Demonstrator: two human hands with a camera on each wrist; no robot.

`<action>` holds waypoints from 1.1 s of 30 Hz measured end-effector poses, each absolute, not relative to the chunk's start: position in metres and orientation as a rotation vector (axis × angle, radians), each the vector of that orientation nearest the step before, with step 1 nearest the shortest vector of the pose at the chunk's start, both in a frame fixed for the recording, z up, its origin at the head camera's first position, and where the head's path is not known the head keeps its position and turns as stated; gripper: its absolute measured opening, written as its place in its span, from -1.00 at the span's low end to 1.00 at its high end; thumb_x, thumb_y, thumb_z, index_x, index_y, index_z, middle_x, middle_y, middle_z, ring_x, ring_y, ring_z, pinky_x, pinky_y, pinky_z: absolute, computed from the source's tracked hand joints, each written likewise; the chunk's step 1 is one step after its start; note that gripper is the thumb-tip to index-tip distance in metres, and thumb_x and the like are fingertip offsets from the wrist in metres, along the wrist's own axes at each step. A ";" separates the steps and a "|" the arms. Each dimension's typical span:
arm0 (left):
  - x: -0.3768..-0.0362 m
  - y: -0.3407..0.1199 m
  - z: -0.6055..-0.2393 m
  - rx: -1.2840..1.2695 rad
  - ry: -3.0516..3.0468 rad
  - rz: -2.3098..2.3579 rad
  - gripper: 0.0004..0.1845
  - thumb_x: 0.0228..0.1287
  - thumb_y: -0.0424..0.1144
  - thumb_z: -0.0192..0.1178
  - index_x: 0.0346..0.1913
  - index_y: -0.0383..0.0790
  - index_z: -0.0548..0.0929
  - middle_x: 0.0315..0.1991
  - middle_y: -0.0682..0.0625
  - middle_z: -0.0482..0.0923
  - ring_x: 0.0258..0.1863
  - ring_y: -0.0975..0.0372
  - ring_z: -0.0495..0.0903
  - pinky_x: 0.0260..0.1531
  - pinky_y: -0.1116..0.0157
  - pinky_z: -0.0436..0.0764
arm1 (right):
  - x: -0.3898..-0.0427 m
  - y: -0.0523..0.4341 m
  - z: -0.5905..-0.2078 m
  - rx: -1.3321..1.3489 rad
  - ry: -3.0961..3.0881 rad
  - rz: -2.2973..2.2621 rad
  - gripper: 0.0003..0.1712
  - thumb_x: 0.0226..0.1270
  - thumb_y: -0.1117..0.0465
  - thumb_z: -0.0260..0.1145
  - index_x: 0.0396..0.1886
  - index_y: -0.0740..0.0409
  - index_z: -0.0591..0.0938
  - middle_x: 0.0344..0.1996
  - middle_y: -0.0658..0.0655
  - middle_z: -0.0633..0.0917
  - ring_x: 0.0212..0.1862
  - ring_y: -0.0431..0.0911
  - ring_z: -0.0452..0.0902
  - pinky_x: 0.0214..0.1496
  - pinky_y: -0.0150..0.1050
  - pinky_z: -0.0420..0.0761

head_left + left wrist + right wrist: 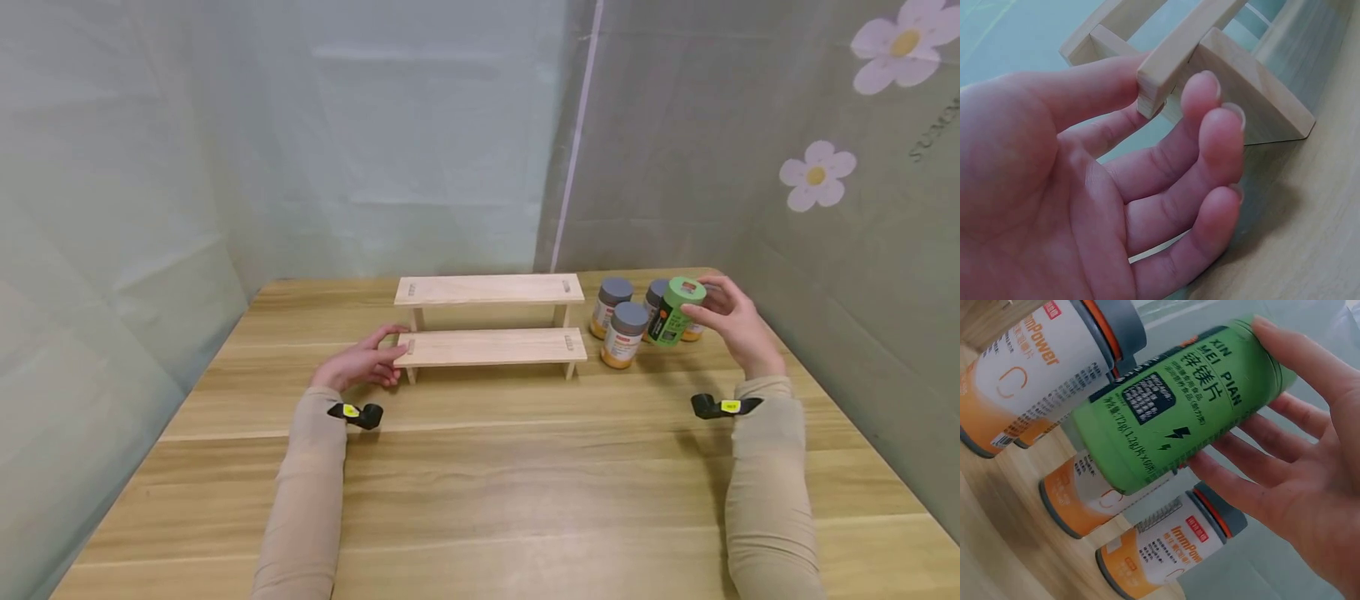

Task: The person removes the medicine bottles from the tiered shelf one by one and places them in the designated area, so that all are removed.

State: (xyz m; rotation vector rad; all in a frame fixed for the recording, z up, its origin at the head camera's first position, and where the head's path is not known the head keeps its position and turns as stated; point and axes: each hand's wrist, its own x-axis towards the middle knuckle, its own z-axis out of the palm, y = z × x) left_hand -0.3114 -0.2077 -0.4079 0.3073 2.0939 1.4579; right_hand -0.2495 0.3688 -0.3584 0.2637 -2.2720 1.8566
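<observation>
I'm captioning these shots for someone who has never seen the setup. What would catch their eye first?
Most striking is the green bottle, tilted in the grip of the right hand above the table's right rear corner. Beside it stands a cluster of orange-and-white jars with grey lids. At the centre sits a two-step wooden rack, its lower shelf's left end touched by the left hand.

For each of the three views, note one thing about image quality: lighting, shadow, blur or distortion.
Head view: soft even light, faint shadows under the wooden shelf, wide-angle bending at the edges. Left wrist view: the left hand fills the frame, slightly soft. Right wrist view: the green bottle shows a sharp label, in the right hand.
</observation>
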 end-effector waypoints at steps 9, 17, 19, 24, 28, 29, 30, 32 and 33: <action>-0.310 -0.207 -0.408 0.289 2.093 1.456 -0.37 0.50 -0.04 -0.03 0.48 0.04 -0.03 -0.44 0.01 0.55 -0.44 0.26 0.59 -0.28 0.31 0.64 | -0.252 0.373 -0.372 0.303 -2.462 1.692 -0.56 0.35 0.29 0.28 0.17 -0.07 0.42 -0.08 -0.36 0.56 -0.02 -0.49 0.51 -0.11 -0.60 0.51; -0.312 -0.208 -0.410 0.269 2.101 1.460 -0.37 0.50 -0.03 -0.02 0.48 0.07 -0.03 -0.45 0.01 0.56 -0.45 0.27 0.59 -0.28 0.30 0.64 | -0.252 0.376 -0.376 0.275 -2.527 1.651 -0.50 0.37 0.23 0.28 0.25 0.07 0.36 -0.04 -0.37 0.50 0.03 -0.49 0.43 -0.01 -0.61 0.44; -0.313 -0.208 -0.410 0.271 2.101 1.460 -0.36 0.50 -0.03 -0.01 0.48 0.07 -0.04 -0.45 0.01 0.56 -0.45 0.27 0.59 -0.28 0.30 0.64 | -0.252 0.377 -0.378 0.258 -2.551 1.651 -0.50 0.37 0.22 0.28 0.26 0.06 0.36 -0.05 -0.37 0.50 0.02 -0.50 0.43 -0.03 -0.60 0.45; -0.314 -0.210 -0.411 0.281 2.104 1.456 -0.35 0.49 -0.01 -0.01 0.49 0.06 -0.03 -0.44 0.01 0.57 -0.44 0.26 0.60 -0.28 0.30 0.65 | -0.254 0.380 -0.382 0.235 -2.604 1.670 -0.48 0.37 0.20 0.28 0.26 0.06 0.35 -0.07 -0.38 0.53 0.00 -0.52 0.45 -0.06 -0.57 0.50; -0.314 -0.210 -0.410 0.302 2.101 1.460 -0.34 0.49 -0.01 0.00 0.49 0.02 -0.05 -0.43 0.00 0.56 -0.44 0.27 0.60 -0.28 0.31 0.65 | -0.256 0.381 -0.387 0.239 -2.624 1.691 -0.50 0.37 0.19 0.28 0.24 0.00 0.34 -0.08 -0.37 0.54 0.00 -0.52 0.46 -0.05 -0.56 0.50; -0.313 -0.210 -0.410 0.301 2.098 1.463 -0.34 0.49 -0.01 0.00 0.49 0.02 -0.04 -0.43 0.00 0.56 -0.44 0.27 0.60 -0.28 0.31 0.65 | -0.257 0.381 -0.388 0.238 -2.630 1.690 -0.51 0.38 0.19 0.27 0.24 -0.01 0.34 -0.08 -0.37 0.54 -0.01 -0.52 0.46 -0.05 -0.56 0.50; -0.313 -0.210 -0.410 0.301 2.097 1.463 -0.33 0.49 -0.01 0.00 0.49 0.01 -0.05 -0.43 0.00 0.56 -0.44 0.27 0.60 -0.28 0.31 0.65 | -0.257 0.382 -0.388 0.236 -2.638 1.688 -0.51 0.38 0.18 0.27 0.23 -0.03 0.34 -0.08 -0.37 0.53 0.00 -0.52 0.45 -0.04 -0.56 0.50; -0.313 -0.210 -0.410 0.299 2.093 1.465 -0.33 0.49 -0.02 0.00 0.49 0.01 -0.05 -0.44 0.01 0.56 -0.45 0.27 0.60 -0.28 0.31 0.65 | -0.255 0.382 -0.389 0.228 -2.657 1.681 -0.50 0.39 0.16 0.27 0.24 -0.05 0.32 -0.07 -0.37 0.52 0.00 -0.53 0.43 -0.03 -0.55 0.50; -0.313 -0.210 -0.410 0.292 2.093 1.465 -0.34 0.48 -0.02 0.01 0.49 0.02 -0.04 -0.44 0.01 0.56 -0.45 0.27 0.60 -0.28 0.31 0.65 | -0.254 0.382 -0.388 0.227 -2.668 1.669 -0.50 0.39 0.14 0.27 0.25 -0.05 0.32 -0.06 -0.36 0.51 0.01 -0.53 0.43 -0.03 -0.55 0.49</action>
